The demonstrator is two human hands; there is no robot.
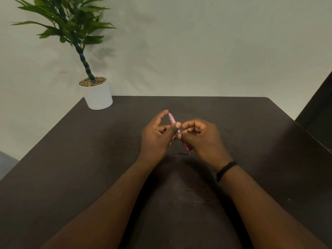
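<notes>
1. I hold the pink pen point(172, 120) above the middle of the worktop point(260, 141), with its cap toward the far edge and its tip slanting toward the near edge.
2. My left hand point(156, 139) pinches the barrel between thumb and curled fingers, forefinger raised. My right hand point(203, 140) pinches it lower down.
3. I should keep both pinches firm and close together, so the barrel cannot twist.
4. A thin dark sliver point(180, 153) lies just under the tip, and I should avoid flicking it away.
</notes>
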